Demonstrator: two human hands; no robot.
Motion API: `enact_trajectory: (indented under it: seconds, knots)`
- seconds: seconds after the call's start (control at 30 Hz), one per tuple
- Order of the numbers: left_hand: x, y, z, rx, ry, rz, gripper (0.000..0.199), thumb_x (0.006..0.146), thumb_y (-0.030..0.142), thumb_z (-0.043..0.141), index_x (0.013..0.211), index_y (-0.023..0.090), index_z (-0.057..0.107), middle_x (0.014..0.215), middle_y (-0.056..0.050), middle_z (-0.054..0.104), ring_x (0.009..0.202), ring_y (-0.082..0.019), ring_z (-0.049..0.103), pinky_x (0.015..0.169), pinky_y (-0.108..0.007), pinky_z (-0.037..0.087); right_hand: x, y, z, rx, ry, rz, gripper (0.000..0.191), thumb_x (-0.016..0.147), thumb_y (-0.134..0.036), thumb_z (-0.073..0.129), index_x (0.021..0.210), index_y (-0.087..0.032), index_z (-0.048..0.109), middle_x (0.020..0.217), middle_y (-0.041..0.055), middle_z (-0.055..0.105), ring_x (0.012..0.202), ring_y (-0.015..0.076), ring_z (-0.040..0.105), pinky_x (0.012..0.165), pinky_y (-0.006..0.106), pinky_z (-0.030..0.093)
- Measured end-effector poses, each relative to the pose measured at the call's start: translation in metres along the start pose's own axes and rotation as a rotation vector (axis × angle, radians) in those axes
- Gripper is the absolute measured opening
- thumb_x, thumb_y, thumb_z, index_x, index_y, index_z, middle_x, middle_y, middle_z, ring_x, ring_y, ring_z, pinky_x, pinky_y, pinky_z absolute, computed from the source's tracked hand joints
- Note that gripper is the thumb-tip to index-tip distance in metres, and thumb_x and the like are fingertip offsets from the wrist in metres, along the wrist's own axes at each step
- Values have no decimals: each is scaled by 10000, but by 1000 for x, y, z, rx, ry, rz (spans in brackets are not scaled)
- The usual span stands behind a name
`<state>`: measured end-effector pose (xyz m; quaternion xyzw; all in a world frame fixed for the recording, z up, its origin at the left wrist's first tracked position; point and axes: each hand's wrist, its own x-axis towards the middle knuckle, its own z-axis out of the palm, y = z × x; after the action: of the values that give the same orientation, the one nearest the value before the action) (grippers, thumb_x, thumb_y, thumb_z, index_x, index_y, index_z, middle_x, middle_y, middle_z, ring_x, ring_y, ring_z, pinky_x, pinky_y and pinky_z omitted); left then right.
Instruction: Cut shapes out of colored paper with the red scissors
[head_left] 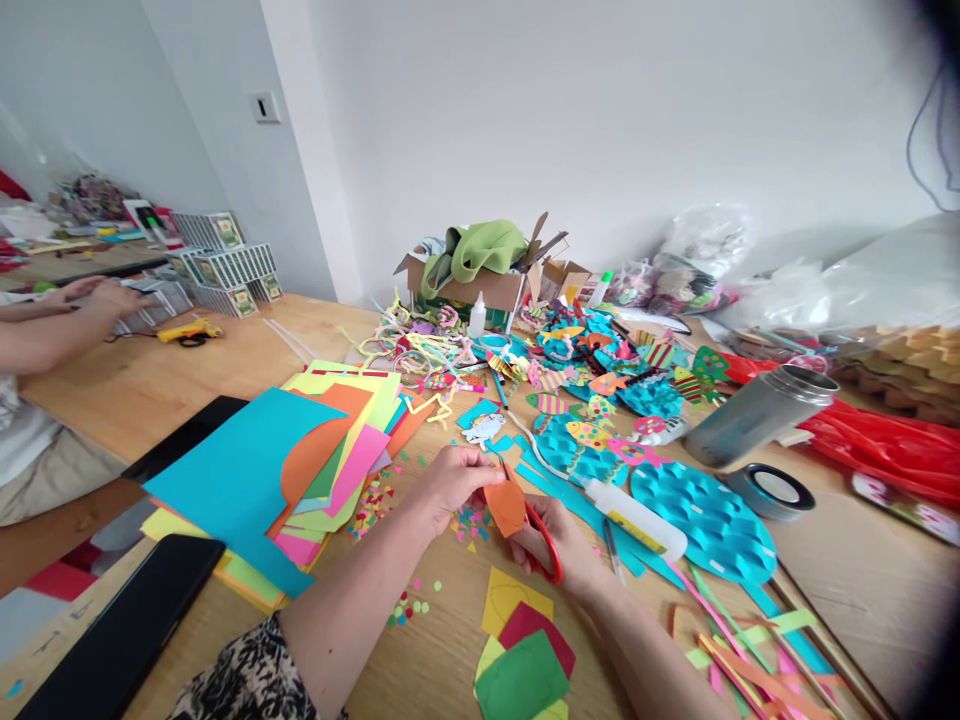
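My left hand [448, 490] pinches orange paper piece [505, 508] just below centre of frame. My right hand [571, 543] grips red-handled scissors [556, 560], blades partly hidden behind paper. Green, red, yellow pieces [523, 680] lie on desk [435, 660], bottom centre; blue sheet [225, 450], left.

I count one pair of scissors [556, 566], one orange cutout [505, 508] in hand, one steel bottle [750, 420], one tape roll [750, 507] and one wall switch [265, 107]. Up front there's two bumpy blue discs [701, 515] and two flat black slabs [135, 625]. The paper fish [589, 435] overlap too much to count tbh.
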<state>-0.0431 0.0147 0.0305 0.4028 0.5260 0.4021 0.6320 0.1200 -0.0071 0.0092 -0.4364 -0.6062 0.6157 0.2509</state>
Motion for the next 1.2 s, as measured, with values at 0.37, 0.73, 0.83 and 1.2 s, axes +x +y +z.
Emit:
enact_trajectory:
  seconds: [0.37, 0.73, 0.83, 1.2]
  knots:
    - [-2, 3, 2, -134, 42, -51, 242, 478, 280, 769, 647, 153, 652, 583, -5, 637, 544, -123, 551, 542, -249, 400, 1, -2, 1, -2, 19, 7, 341, 735, -467, 675, 619, -196, 504, 428, -51, 508, 365, 76, 406, 401, 201, 274]
    - [-3, 3, 3, -137, 32, -14, 157, 544, 269, 742, 613, 139, 688, 612, -47, 688, 571, -139, 591, 577, -255, 417, 2, 0, 2, 14, 20, 26, 374, 737, -510, 693, 651, -195, 510, 442, -51, 523, 371, 77, 409, 394, 196, 283]
    - [-3, 3, 3, -135, 44, -16, 160, 552, 269, 757, 617, 139, 691, 614, -43, 682, 571, -135, 586, 588, -257, 416, 1, -2, 2, 11, 19, 25, 395, 732, -531, 697, 637, -197, 508, 441, -47, 519, 370, 79, 407, 394, 204, 282]
    - [-3, 0, 3, -131, 39, -18, 248, 509, 316, 791, 634, 148, 657, 581, -12, 639, 529, -123, 537, 538, -255, 375, 1, -3, 2, 64, 7, -35, 581, 727, -755, 612, 673, -186, 507, 521, -20, 532, 432, 98, 458, 436, 220, 335]
